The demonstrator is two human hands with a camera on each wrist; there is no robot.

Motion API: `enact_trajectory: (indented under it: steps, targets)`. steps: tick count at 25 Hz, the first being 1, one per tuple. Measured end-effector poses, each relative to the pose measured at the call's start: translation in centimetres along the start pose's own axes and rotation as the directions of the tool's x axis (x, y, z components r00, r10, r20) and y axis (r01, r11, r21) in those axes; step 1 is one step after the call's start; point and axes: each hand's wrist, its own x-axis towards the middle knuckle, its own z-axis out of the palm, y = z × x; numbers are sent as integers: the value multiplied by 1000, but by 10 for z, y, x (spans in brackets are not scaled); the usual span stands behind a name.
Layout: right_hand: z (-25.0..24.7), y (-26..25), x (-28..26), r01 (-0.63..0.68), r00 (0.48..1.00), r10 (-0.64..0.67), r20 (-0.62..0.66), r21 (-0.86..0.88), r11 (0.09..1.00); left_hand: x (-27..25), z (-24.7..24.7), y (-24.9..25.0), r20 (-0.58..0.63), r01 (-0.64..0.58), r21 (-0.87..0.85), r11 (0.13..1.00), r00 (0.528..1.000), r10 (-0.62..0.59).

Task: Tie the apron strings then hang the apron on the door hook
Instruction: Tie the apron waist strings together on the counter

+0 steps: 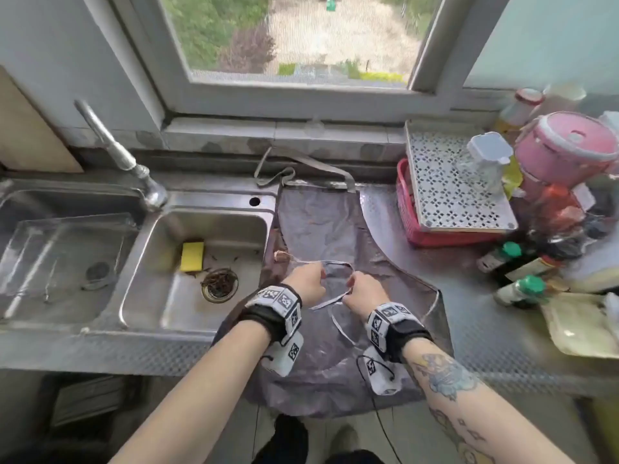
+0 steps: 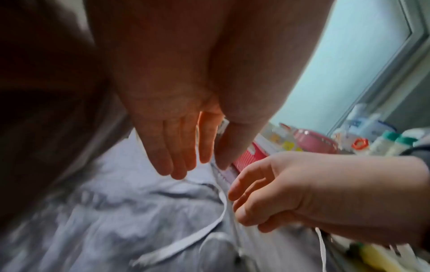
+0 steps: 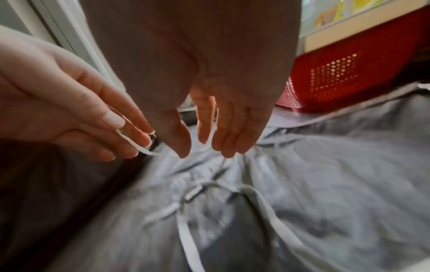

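A grey apron point(image 1: 328, 229) lies spread on the steel counter point(image 1: 485, 329) to the right of the sink, its neck strap point(image 1: 301, 169) toward the window. Both hands hover over its middle. My left hand point(image 1: 320, 274) pinches a thin pale apron string point(image 3: 139, 147) between its fingertips point(image 3: 144, 139). My right hand point(image 1: 350, 284) pinches the other string point(image 2: 223, 206), fingers curled. The strings form a loop point(image 1: 335, 262) between the hands, with loose ends trailing over the cloth point(image 3: 188, 239). In the wrist views, the left hand point(image 2: 213, 162) and right hand point(image 3: 195, 147) point down at the apron.
A double sink point(image 1: 268, 216) sits left, with a yellow sponge point(image 1: 192, 256), a faucet point(image 1: 117, 149) and a clear tray point(image 1: 67, 249). A red basket point(image 1: 407, 209) under a perforated rack, a pink pot point(image 1: 566, 149) and several bottles point(image 1: 516, 293) crowd the right. No door hook is in view.
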Motion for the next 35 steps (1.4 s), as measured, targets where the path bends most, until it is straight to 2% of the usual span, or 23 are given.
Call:
enact_trajectory:
  steps: [1, 4, 7, 10, 12, 13, 15, 17, 18, 20, 21, 23, 25, 28, 30, 32, 34, 35]
  targets:
    - [7, 5, 0, -28, 999, 29, 25, -47, 998, 7, 11, -5, 71, -10, 30, 999, 997, 8]
    - [27, 23, 0, -62, 996, 70, 61, -134, 989, 19, 42, -19, 167, -49, 110, 993, 985, 30]
    - [29, 28, 5, -24, 997, 34, 63, -162, 986, 33, 61, -24, 154, -66, 209, 976, 987, 34]
    - [21, 30, 4, -52, 998, 53, 23, -41, 998, 32, 70, -22, 115, -30, 323, 946, 993, -8]
    - [12, 36, 3, -100, 992, 110, -61, 140, 985, 26, 69, -22, 129, -28, 353, 935, 991, -19]
    - [5, 40, 4, -105, 983, 137, -118, 248, 963, 23, 65, -21, 136, -20, 323, 946, 990, -25]
    - [-9, 43, 8, -58, 965, 173, -195, 487, 871, 13, 54, -15, 117, -19, 137, 990, 993, 3]
    - [-20, 32, 7, 64, 981, 85, -176, 698, 713, 0, 39, -2, 29, -87, -106, 991, 995, 90]
    - [-23, 23, 4, 117, 990, -22, -137, 737, 666, -9, 31, 5, -14, -122, -208, 970, 992, 122]
    - [-24, 3, -5, 200, 968, -244, -57, 760, 618, -23, 11, 13, -56, -160, -438, 884, 987, 150]
    - [-26, -7, -9, 209, 948, -319, -14, 782, 587, -27, 0, 15, -65, -157, -547, 822, 987, 145]
    - [-32, -22, -15, 166, 920, -385, 75, 814, 556, -31, -22, 11, -102, -136, -683, 717, 991, 91]
    - [-35, -32, -16, 131, 893, -425, 147, 819, 558, -28, -36, 0, -179, -145, -730, 668, 984, 19]
    - [-34, -42, -18, 132, 855, -470, 217, 786, 603, -24, -38, -13, -230, -172, -718, 674, 973, 3]
    - [-32, -44, -16, 186, 869, -464, 172, 754, 629, -22, -33, -16, -246, -195, -697, 690, 969, 25]
    - [-33, -43, -14, 196, 873, -466, 145, 770, 607, -20, -28, -16, -231, -217, -726, 652, 971, 65]
    - [-36, -40, -13, 171, 875, -455, 166, 774, 610, -18, -24, -15, -191, -206, -749, 629, 977, 92]
    - [-37, -39, -14, 171, 880, -441, 178, 746, 643, -17, -22, -14, -176, -195, -755, 627, 980, 93]
